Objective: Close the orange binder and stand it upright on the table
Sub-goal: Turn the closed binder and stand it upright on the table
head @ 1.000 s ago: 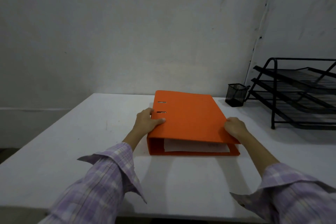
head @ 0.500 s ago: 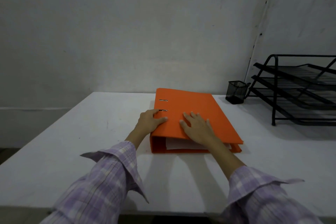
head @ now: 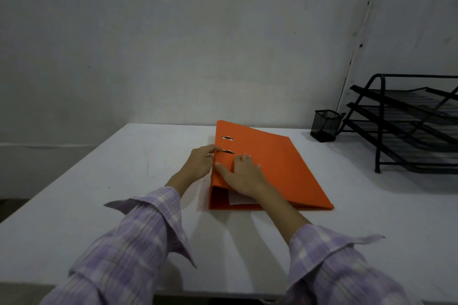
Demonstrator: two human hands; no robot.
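Two hands now work the spine side of the flat orange cardboard lever-arch binder (head: 267, 168), which lies closed on the white rectangular table (head: 124, 181), spine to the left, white sheets showing at its near open end. Half a second ago the right hand (head: 244, 176) lay spread mid-cover; it has since shifted left toward the spine, fingers (head: 239, 158) slightly apart and flat on the cover, clamped on nothing. The left hand (head: 199, 163) has stayed at the spine edge, fingers curled together against it beside the nearer metal slot (head: 228, 152). Judgement: closing is complete; the hands are setting up to tip the binder upright. The table is bare around the binder. A plain grey wall (head: 173, 44) stands behind; a black wire three-tier tray rack (head: 406, 121) and a small black mesh pen cup (head: 326, 125) stand well apart at far right.
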